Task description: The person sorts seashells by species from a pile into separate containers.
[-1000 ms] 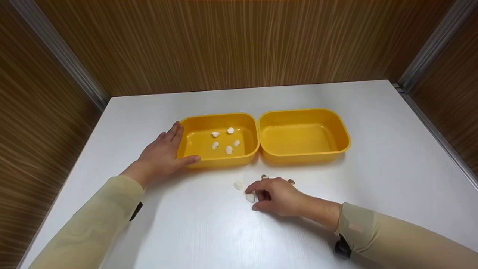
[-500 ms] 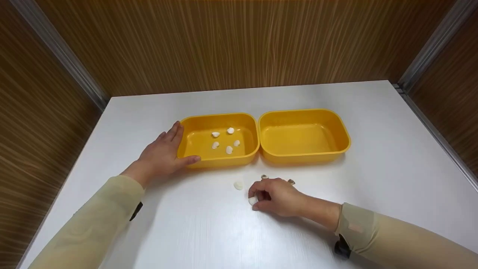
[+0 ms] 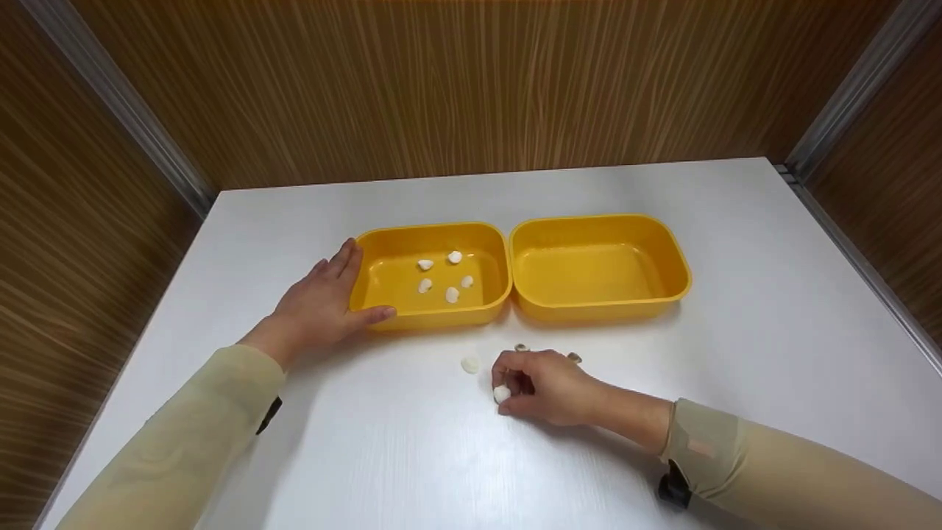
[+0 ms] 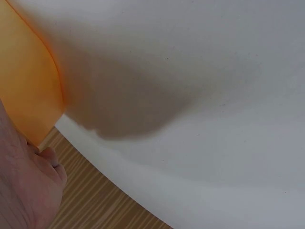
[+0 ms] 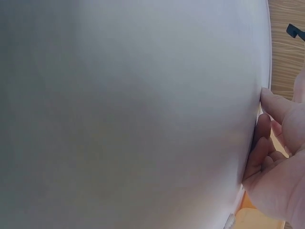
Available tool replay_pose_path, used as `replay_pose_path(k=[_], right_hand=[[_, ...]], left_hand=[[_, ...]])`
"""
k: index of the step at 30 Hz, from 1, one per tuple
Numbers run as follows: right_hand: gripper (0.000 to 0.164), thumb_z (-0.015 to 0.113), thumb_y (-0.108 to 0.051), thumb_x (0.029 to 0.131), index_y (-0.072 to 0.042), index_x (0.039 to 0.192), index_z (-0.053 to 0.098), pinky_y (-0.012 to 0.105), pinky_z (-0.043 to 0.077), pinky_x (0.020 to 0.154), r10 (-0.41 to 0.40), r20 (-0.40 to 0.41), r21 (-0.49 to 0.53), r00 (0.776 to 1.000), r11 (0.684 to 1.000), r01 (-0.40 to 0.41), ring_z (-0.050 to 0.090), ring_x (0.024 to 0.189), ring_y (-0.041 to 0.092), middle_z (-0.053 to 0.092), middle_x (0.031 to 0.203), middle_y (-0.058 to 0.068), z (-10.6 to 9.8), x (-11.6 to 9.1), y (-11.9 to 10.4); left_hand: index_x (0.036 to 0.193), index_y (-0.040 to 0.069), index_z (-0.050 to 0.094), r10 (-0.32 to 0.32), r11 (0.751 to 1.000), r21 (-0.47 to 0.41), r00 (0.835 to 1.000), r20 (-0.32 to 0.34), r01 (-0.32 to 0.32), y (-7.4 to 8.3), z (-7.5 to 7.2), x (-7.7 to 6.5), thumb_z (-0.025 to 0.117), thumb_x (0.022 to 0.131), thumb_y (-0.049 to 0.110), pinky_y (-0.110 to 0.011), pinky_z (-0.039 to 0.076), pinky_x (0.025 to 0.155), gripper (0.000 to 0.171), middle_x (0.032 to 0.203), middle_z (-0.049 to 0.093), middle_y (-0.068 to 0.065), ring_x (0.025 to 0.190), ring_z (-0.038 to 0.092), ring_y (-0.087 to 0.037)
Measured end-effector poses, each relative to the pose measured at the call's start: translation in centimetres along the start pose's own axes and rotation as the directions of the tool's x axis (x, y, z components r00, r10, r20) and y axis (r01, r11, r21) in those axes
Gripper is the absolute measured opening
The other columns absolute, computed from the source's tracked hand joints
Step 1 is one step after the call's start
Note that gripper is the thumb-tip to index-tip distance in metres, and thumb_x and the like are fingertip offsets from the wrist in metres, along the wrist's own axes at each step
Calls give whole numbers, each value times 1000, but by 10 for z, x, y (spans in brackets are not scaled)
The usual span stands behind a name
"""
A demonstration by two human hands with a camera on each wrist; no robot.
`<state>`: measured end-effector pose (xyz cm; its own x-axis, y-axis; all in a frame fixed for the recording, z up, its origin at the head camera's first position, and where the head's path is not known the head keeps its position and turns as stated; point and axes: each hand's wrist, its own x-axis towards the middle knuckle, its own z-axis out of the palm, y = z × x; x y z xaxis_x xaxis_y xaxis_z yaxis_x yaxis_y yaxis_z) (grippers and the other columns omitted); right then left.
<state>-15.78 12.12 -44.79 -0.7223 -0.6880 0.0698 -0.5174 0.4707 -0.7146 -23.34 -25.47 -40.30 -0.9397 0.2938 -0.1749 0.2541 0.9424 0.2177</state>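
Between the thumb and fingers of my right hand [image 3: 548, 388], a small white shell [image 3: 502, 394] is pinched close above the white table. One more pale shell [image 3: 469, 364] lies to the left of that hand. Behind it two small brownish shells [image 3: 522, 348] partly show. My left hand [image 3: 313, 305] rests against the left end of a yellow box [image 3: 441, 321], its fingers along the side and its thumb across the front rim. Several white shells [image 3: 452, 294] lie inside this box. In the right wrist view the pinched shell is hidden behind the fingers [image 5: 261, 152].
A second yellow box [image 3: 600, 312] stands to the right, touching the first. Wood-grain panels [image 3: 478, 88] rise behind and beside the white table [image 3: 397, 456].
My right hand closes on the white shell, which lay flat on the table, and tilts it up between thumb and fingers. The left hand and both boxes stay in place.
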Motion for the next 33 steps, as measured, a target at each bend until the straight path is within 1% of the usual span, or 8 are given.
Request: replay_pose_path(k=[4, 8, 15, 20, 23, 27, 30, 33], right_hand=[[23, 88, -13, 87, -18, 97, 68, 21, 39, 64, 6, -4, 4, 1000, 1000, -6, 52, 71, 6, 57, 75, -11, -1, 0, -1], [23, 89, -16, 87, -20, 96, 68, 25, 37, 65, 25, -15, -17, 1000, 1000, -26, 53, 70, 4, 57, 76, -13, -2, 0, -1], [24, 88, -16, 87, -22, 97, 68, 26, 44, 69, 26, -17, -20, 1000, 999, -26, 54, 72, 2, 59, 78, -15, -5, -1, 1], [23, 87, -14, 86, -21, 96, 67, 31, 41, 70, 25, -6, -25, 1000, 999, -25, 54, 71, 3, 58, 78, -14, -6, -2, 0], [22, 86, -12, 86, -21, 96, 67, 31, 40, 68, 24, 0, -23, 1000, 999, -24, 54, 71, 4, 57, 77, -13, -7, -2, -1], [20, 83, -10, 87, -19, 97, 67, 26, 44, 67, 21, 16, 7, 1000, 1000, -21, 54, 71, 5, 57, 78, -14, -10, -2, -3], [20, 81, -6, 89, -16, 99, 67, 22, 48, 64, 6, 31, 62, 1000, 998, -8, 55, 69, 6, 58, 79, -12, -13, -1, -4], [20, 78, -3, 90, -14, 100, 66, 21, 49, 63, -15, 33, 115, 999, 993, 11, 56, 68, 7, 60, 80, -8, -17, 0, -7]], left_hand=[[169, 3, -5, -1, 1000, -6, 1000, 2, 1, 0, -1, 0, 37, 87, 96, -55, 11, 130, 131, 178, -8, -14, 161, 12, -45], [169, 3, -5, -1, 1000, -1, 1000, 1, 1, 0, -1, 0, 36, 87, 95, -56, 12, 130, 130, 178, -7, -14, 160, 12, -46], [169, 4, -6, -6, 1000, -6, 1000, 2, 6, 1, -2, -2, 37, 88, 95, -60, 17, 128, 129, 178, -8, -13, 158, 15, -53], [168, 5, -8, -10, 1000, -8, 1000, 11, 10, 1, -2, -2, 36, 87, 96, -62, 18, 127, 129, 178, -10, -11, 158, 15, -53], [169, 6, -9, -15, 1000, -11, 1000, 14, 15, 2, -2, -1, 36, 87, 96, -62, 17, 127, 129, 178, -10, -11, 158, 14, -52], [169, 7, -9, -18, 1000, -12, 1000, 15, 18, 1, -2, 0, 36, 87, 95, -62, 17, 127, 129, 178, -10, -10, 159, 12, -51], [169, 6, -9, -12, 1000, -10, 1000, 14, 12, 1, -2, 0, 36, 88, 95, -62, 17, 127, 128, 178, -10, -11, 159, 12, -50], [168, 6, -9, -10, 1000, -6, 1000, 17, 10, 1, -2, 0, 36, 88, 95, -61, 16, 128, 128, 178, -11, -10, 160, 12, -49]])
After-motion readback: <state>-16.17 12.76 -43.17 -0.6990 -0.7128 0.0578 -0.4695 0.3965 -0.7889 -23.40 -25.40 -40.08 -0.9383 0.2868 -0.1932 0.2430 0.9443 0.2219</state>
